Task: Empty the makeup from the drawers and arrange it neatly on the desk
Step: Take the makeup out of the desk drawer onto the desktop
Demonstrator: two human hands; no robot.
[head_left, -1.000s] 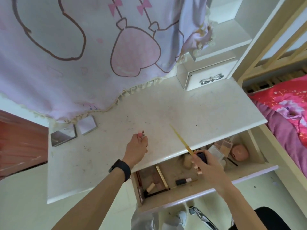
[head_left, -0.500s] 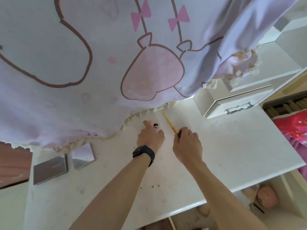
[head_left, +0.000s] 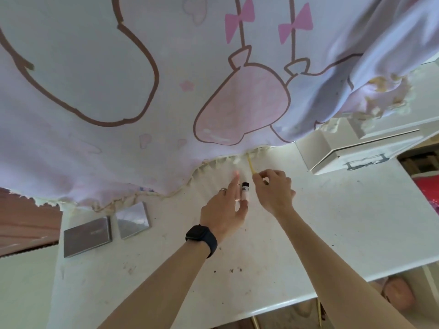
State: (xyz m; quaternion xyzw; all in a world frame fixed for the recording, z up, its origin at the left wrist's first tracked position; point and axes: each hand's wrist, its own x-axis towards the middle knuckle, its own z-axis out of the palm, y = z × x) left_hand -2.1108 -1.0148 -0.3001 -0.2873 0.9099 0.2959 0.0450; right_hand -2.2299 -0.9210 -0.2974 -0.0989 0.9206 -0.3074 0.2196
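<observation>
Printed cloth (head_left: 166, 79): pale lilac, brown outlines, pink bows. Fills the upper half of the frame; its frilled hem hangs onto the back of the desk.

White desk (head_left: 332, 222): takes up the lower half, with dark specks scattered over the top.

Small drawer unit (head_left: 351, 153): white with a metal handle, standing on the desk at upper right, partly under the cloth.

Left hand (head_left: 222, 214): centre frame, fingers stretched out straight and flat toward the hem, holding nothing. Black watch (head_left: 200, 237) on the wrist.

Right hand (head_left: 275, 191): just right of the left hand, fingers curled, tips pinching the near end of a thin yellow stick (head_left: 250, 165). The stick slants up to the hem.

Two flat grey palettes, centre left, side by side near the hem. The larger palette (head_left: 87, 236) is on the left, the smaller palette (head_left: 133, 220) on the right.

Pink rounded item (head_left: 399, 292): lower right, below the desk's front edge.

Small pink tube (head_left: 245, 192): black cap, on the desk between the two hands, just beside the left index finger. Its lower end is at the left thumb tip; contact cannot be told.

Ring (head_left: 222, 190) on a left finger.
</observation>
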